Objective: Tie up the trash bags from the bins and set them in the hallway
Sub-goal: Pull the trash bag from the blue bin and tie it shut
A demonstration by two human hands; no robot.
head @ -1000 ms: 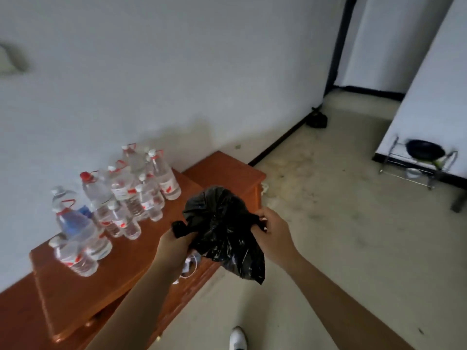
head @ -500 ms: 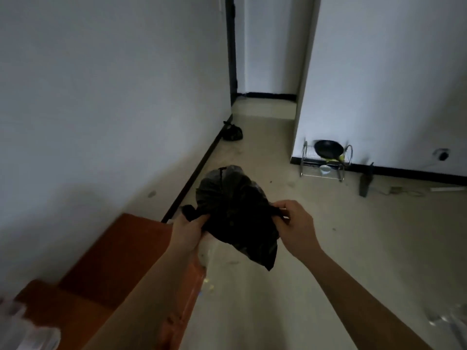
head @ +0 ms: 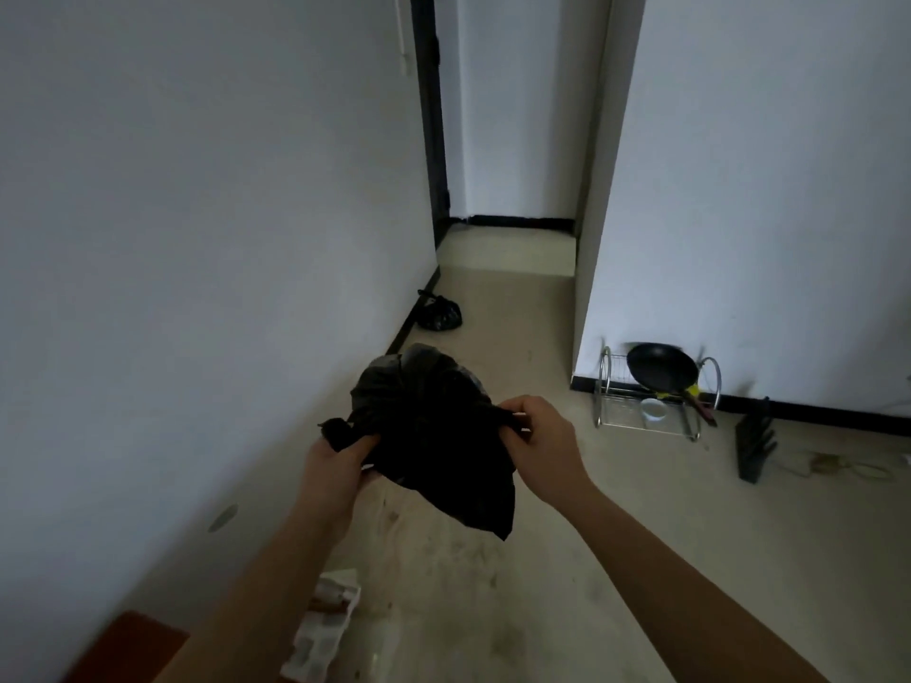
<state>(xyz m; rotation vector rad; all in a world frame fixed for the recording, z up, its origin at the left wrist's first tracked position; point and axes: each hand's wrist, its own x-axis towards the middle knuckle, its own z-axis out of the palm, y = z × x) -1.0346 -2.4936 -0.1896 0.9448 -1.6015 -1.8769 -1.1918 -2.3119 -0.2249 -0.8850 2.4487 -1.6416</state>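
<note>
I hold a small black trash bag [head: 434, 436] in the air at chest height, over the floor. My left hand [head: 330, 465] pinches one gathered end of its top, and my right hand [head: 540, 441] pinches the other end, with the bag's body hanging between and below them. A second black trash bag [head: 440, 314], tied, lies on the floor against the left wall near the hallway opening.
A hallway [head: 508, 248] opens straight ahead between the left wall and a white wall corner [head: 591, 239]. A metal dish rack [head: 655, 401] with a black pan stands at the right wall, a dark knife block [head: 754, 446] beside it. An orange cabinet corner [head: 133, 643] and white packaging [head: 325, 628] are at bottom left.
The view has swung from the cabinet with water bottles toward the hallway, and I have moved forward. Both hands keep the same grip on the bag.
</note>
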